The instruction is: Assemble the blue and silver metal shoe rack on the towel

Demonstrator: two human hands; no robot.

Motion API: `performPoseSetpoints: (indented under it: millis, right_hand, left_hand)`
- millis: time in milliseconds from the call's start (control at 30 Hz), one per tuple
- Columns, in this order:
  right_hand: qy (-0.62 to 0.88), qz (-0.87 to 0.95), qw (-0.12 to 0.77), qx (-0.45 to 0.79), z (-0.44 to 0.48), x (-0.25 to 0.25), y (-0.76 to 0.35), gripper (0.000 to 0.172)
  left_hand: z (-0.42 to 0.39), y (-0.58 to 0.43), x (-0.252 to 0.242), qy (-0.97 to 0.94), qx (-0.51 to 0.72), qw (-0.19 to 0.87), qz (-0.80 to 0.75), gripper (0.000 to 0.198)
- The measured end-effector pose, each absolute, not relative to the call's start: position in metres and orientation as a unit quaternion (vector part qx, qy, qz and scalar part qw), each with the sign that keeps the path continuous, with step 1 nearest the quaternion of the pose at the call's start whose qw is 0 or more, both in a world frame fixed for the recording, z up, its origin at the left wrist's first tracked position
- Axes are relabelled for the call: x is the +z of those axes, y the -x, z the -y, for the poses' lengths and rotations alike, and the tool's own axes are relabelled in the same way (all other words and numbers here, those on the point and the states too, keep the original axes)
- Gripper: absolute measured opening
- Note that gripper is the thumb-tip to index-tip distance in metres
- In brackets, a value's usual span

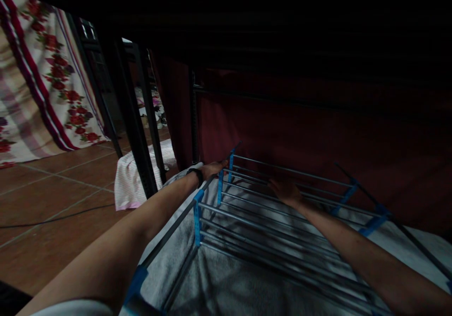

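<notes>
A shoe rack (247, 233) of thin grey metal tubes with blue plastic connectors lies on a grey-white towel-like cloth (243, 283). My left hand (213, 168), with a dark band at the wrist, reaches to the far end of the rack's left side tube, fingers closed around it beside a blue connector (221, 186). Across the rack, my right hand (285, 192) is closed on one of the far crossbars, its fingertips dim in shadow. On the rack's right side more blue connectors (376, 219) join the crossbars to another side tube.
A dark frame hangs low overhead, with black metal posts (136, 118) on the left. Dark red cloth (300, 141) covers the back. Beyond the posts are a striped cloth (129, 184), a floral curtain (67, 85) and a cable (60, 218) on the tiled floor (45, 184).
</notes>
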State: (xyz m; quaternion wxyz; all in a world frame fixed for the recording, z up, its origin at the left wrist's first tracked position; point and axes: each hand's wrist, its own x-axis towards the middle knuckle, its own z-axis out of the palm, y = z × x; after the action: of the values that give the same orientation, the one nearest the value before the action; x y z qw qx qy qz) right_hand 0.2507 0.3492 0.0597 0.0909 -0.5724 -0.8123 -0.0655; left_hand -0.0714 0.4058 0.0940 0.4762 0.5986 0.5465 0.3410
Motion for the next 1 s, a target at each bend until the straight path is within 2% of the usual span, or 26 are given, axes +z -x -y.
performPoseSetpoints:
  millis: [300, 833, 1000]
  right_hand:
    - [0.579, 0.807, 0.086, -0.075, -0.348, 0.058, -0.249, 0.043]
    - [0.553, 0.830, 0.076, 0.014, -0.352, 0.074, -0.251, 0.043]
    - [0.555, 0.826, 0.097, 0.007, -0.345, 0.078, -0.245, 0.041]
  left_hand:
    - [-0.409, 0.072, 0.093, -0.599, 0.334, 0.476, -0.551, 0.048]
    - [-0.402, 0.074, 0.097, -0.615, 0.330, 0.475, -0.535, 0.047]
    - [-0.400, 0.073, 0.099, -0.614, 0.329, 0.481, -0.532, 0.049]
